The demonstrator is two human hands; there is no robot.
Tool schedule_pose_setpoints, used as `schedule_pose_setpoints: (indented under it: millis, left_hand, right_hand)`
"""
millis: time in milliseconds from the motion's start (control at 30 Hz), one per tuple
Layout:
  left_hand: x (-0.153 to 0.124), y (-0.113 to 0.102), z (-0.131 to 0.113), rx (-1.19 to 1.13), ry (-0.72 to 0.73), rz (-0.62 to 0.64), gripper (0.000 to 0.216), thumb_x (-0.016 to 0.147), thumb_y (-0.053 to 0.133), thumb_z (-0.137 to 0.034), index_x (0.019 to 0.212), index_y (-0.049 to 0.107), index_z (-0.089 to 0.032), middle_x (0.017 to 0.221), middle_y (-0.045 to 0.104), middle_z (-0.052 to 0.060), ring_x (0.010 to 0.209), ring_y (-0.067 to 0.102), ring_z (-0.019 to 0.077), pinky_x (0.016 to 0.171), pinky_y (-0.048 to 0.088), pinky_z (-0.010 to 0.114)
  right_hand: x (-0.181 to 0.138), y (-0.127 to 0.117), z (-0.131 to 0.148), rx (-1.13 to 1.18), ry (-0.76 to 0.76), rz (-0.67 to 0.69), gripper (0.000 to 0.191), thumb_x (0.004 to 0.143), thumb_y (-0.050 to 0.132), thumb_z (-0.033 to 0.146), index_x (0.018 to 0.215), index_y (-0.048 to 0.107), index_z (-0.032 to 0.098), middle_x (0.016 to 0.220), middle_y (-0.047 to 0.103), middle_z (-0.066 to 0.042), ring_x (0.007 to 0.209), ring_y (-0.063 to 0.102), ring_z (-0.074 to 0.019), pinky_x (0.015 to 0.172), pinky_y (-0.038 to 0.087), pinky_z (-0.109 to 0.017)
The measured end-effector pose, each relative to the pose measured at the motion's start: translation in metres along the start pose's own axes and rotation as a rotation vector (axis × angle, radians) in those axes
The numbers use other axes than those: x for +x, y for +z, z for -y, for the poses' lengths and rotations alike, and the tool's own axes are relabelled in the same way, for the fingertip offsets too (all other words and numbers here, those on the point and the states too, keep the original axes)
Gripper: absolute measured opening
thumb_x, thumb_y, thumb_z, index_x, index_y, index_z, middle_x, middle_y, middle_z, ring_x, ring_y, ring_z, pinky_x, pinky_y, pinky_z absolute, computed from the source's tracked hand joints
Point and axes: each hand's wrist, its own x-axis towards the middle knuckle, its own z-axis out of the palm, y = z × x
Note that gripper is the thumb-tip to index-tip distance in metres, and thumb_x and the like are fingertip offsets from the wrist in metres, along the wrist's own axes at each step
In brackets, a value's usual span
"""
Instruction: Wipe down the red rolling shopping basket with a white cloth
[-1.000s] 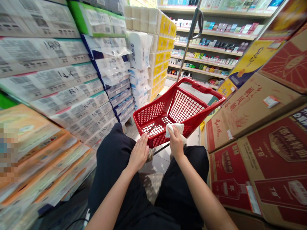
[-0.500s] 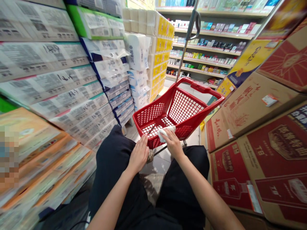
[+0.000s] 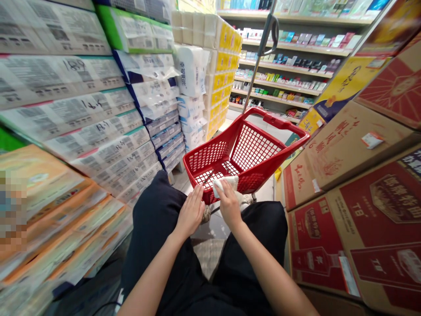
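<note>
In front of my knees stands a red plastic rolling shopping basket (image 3: 258, 140) with lattice walls, its handle at the far right end. My left hand (image 3: 190, 210) is at the basket's near-left corner, fingers together and bent over the rim. A folded white cloth (image 3: 232, 181) is under the fingers of my right hand (image 3: 228, 204), pressed against the top edge and outer face of the basket's near wall. My right palm hides part of the cloth and of that wall.
Stacked tissue packs (image 3: 82, 105) rise on the left, with orange cartons (image 3: 49, 184) below. Red and brown cartons (image 3: 362, 215) line the right side. Behind the basket are a metal pole (image 3: 256, 66) and shelves (image 3: 289, 63) of small boxed goods.
My right hand has slid left along the basket's near wall with the cloth, closer to my left hand. The left hand keeps its place on the corner.
</note>
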Motion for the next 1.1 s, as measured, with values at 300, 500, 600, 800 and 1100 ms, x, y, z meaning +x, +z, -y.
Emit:
schedule_pose_setpoints:
  millis: [300,500,600,800,1100]
  left_hand:
    - [0.0,0.0,0.001,0.018,0.01,-0.004,0.057,0.1,0.028,-0.023,0.155,0.014,-0.017,0.159,0.027,0.01,0.148,0.022,0.0202,0.119,0.027,0.044]
    - [0.0,0.0,0.002,0.002,0.0,0.006,0.058,0.1,0.029,-0.024,0.155,0.012,-0.018,0.16,0.026,0.009,0.149,0.021,0.0201,0.12,0.026,0.044]
    - [0.0,0.0,0.002,-0.004,0.001,-0.001,0.058,0.1,0.029,-0.024,0.155,0.012,-0.019,0.16,0.026,0.009,0.149,0.021,0.0202,0.12,0.026,0.044]
    - [0.0,0.001,0.001,0.001,-0.002,-0.009,0.057,0.1,0.029,-0.023,0.155,0.013,-0.018,0.16,0.027,0.009,0.149,0.022,0.0199,0.12,0.026,0.043]
    - [0.0,0.0,0.001,0.005,0.014,-0.025,0.058,0.099,0.028,-0.021,0.155,0.012,-0.018,0.159,0.028,0.011,0.148,0.023,0.0207,0.119,0.028,0.045]
  right_hand:
    - [0.002,-0.009,-0.01,0.053,-0.226,0.107,0.052,0.091,0.04,0.004,0.138,0.054,0.022,0.145,0.05,-0.01,0.142,0.037,-0.0219,0.115,0.039,-0.043]
    - [0.02,-0.047,-0.095,-0.034,-0.062,-0.011,0.051,0.09,0.036,0.003,0.134,0.058,0.021,0.141,0.053,-0.011,0.139,0.042,-0.0236,0.115,0.037,-0.047]
    - [0.025,-0.054,-0.11,-0.068,0.021,-0.033,0.051,0.09,0.035,0.003,0.132,0.059,0.02,0.141,0.053,-0.012,0.138,0.042,-0.0238,0.116,0.037,-0.047]
    - [0.014,-0.023,-0.044,-0.045,0.051,-0.05,0.053,0.09,0.038,0.003,0.136,0.055,0.021,0.143,0.052,-0.012,0.139,0.041,-0.023,0.115,0.038,-0.045]
    - [-0.004,0.002,0.025,0.061,-0.142,0.09,0.051,0.09,0.046,0.007,0.138,0.054,0.022,0.145,0.051,-0.01,0.141,0.039,-0.0226,0.114,0.039,-0.044]
